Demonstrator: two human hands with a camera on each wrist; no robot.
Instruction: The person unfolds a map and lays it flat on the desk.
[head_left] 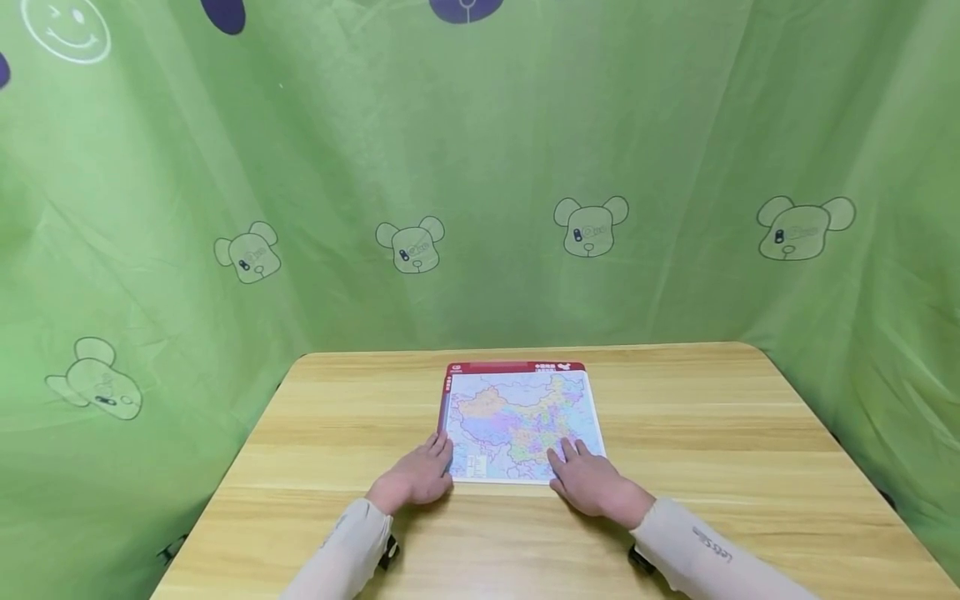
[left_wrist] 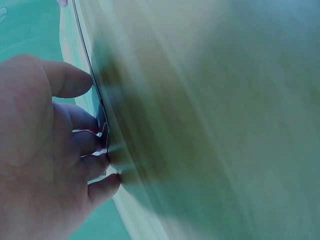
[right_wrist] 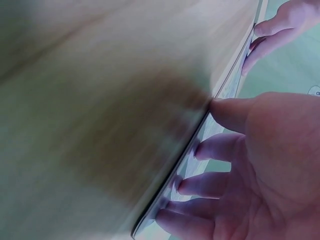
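Observation:
A flat rectangular map board (head_left: pixel 517 421) lies on the wooden table, a coloured map of China printed on it and a red band along its far and left edges. At its near left corner rests my left hand (head_left: pixel 418 473), fingers extended forward over the left edge. My right hand (head_left: pixel 588 479) lies on the near right part, fingers spread over the map and thumb by the front edge. In the right wrist view, the fingertips of the right hand (right_wrist: pixel 280 165) touch the board's thin side. The left wrist view has the left hand (left_wrist: pixel 45 145) with its fingertips along the board's edge.
The light wooden table (head_left: pixel 697 433) extends around the board on all sides. A green curtain (head_left: pixel 495 167) printed with bear heads hangs behind it and at both sides. Dark straps show under both sleeves (head_left: pixel 712 550).

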